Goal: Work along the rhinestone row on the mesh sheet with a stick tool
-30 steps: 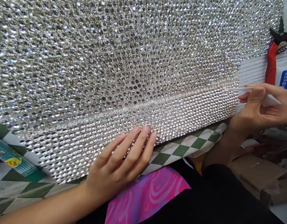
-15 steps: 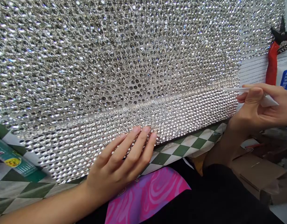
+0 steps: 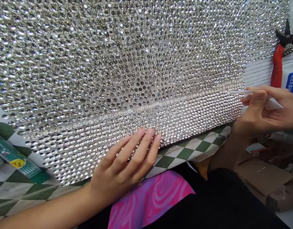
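A wide sheet of clear rhinestones (image 3: 113, 63) in close rows fills most of the view. Along its near side runs a paler, pinkish band of stones (image 3: 189, 111). My left hand (image 3: 127, 159) lies on this band near the front edge, palm down, fingers stretched out and slightly apart. At the right end of the band, my right hand (image 3: 268, 108) pinches slim white tweezers (image 3: 239, 92). Their tip points left and meets the seam between the pale band and the brighter stones. Whether a stone sits at the tip is too small to tell.
Red-handled cutters (image 3: 277, 63) lie at the right beside a white packet (image 3: 291, 82) with a blue label. A green tube (image 3: 20, 162) rests at the left on the green-and-white checked tablecloth (image 3: 184, 152). Cardboard boxes (image 3: 263, 175) stand below at the right.
The view has shifted slightly, with the sheet's left corner and the tube a little further right. Both hands keep nearly the same place and hold.
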### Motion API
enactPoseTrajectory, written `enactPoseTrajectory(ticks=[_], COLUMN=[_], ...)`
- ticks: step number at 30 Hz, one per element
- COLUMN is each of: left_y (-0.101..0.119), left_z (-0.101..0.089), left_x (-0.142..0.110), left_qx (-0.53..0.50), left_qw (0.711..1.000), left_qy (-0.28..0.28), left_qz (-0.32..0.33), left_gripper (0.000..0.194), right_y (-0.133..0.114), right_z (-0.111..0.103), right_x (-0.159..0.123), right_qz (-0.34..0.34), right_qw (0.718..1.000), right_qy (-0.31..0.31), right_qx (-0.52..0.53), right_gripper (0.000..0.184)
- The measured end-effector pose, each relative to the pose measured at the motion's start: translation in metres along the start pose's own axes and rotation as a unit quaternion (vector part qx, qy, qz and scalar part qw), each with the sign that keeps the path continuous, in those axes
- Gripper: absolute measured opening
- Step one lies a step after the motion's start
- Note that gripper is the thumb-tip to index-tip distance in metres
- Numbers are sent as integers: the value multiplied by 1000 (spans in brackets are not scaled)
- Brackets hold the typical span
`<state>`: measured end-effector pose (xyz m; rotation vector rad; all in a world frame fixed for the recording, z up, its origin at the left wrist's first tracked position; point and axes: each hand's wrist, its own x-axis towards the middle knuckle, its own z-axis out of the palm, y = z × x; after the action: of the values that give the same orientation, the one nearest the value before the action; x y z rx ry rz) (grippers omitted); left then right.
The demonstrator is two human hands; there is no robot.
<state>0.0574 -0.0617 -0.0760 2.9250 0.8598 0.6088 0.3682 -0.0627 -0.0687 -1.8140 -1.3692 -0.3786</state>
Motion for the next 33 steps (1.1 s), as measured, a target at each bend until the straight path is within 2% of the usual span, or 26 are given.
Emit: enactPoseTrajectory(ticks=[9,14,20,29,33], left_y=[-1,-1,0,-1,-1], left_z=[-1,-1,0,0,-1], left_x=[1,-1,0,0,0], left_qx=[-7,-10,-11,-3,0], left_qw=[1000,1000,1000,1000,1000], left_qy=[-5,-9,-7,0,-4], left_qz=[3,0,2,7,8], left_gripper=[58,55,56,58,53], right_y=[-2,-4,-11,-11,-11], right_z=[2,-1,-3,3,1], right_x=[-1,0,0,0,-1], right_qz=[-17,2,-29,-47,-22], right_qw=[999,1000,999,998,999], right_qy=[-36,-7,-37,-43,-28], right_qx=[20,10,1,-11,-2], right_gripper=[15,19,19,19,21])
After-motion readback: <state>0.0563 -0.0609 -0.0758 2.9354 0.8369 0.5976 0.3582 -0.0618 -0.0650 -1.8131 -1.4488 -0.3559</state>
